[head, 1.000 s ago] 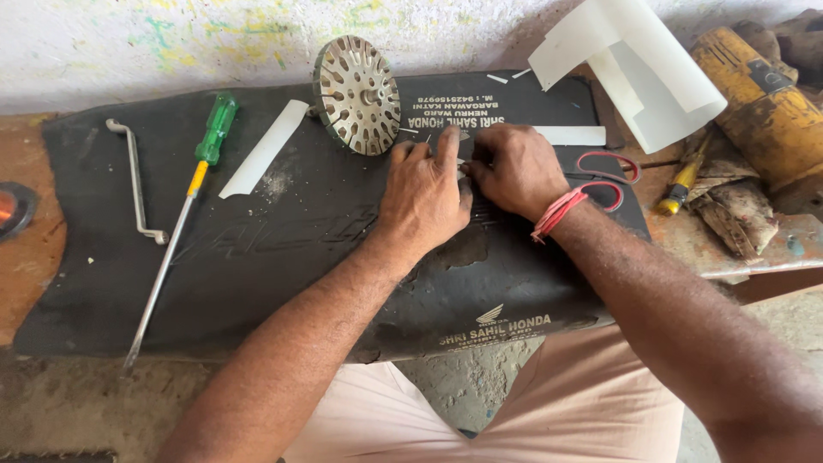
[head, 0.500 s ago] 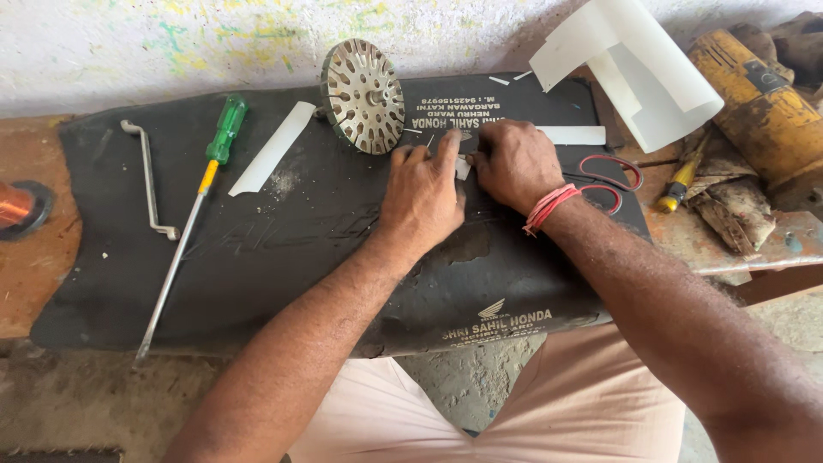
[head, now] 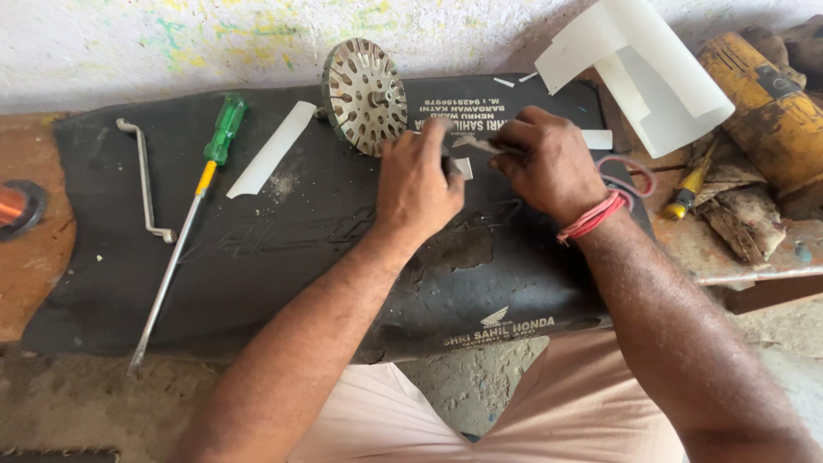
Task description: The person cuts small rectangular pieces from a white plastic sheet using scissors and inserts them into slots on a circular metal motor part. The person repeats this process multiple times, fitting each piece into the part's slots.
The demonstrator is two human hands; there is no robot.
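- Head view, looking down on a black rubber mat [head: 283,257] spread over a worn workbench.
- Left hand [head: 417,184]: rests on the mat, fingers bent together and pressed down on a small white paper strip [head: 464,166]; just beside the slotted metal disc.
- Right hand [head: 549,163]: fingers pinched on a thin grey blade-like piece [head: 482,146], its tip at the same paper strip; a red thread band [head: 591,219] circles the wrist.
- Slotted metal disc [head: 363,95]: round, many radial slots, tilted on edge at the mat's far side, touching the wall end.
- Long white paper strip [head: 272,149]: flat on the mat, left of the disc.
- Screwdriver [head: 190,206]: green handle, long shaft, lying aslant on the mat's left part.
- Bent metal rod [head: 146,182]: beside the screwdriver, further left.
- Curled white sheet [head: 639,73]: far right corner.
- Yellow power tool [head: 767,99]: at the right edge, worn.
- Copper wire coil [head: 15,207]: at the left edge, partly cut off.
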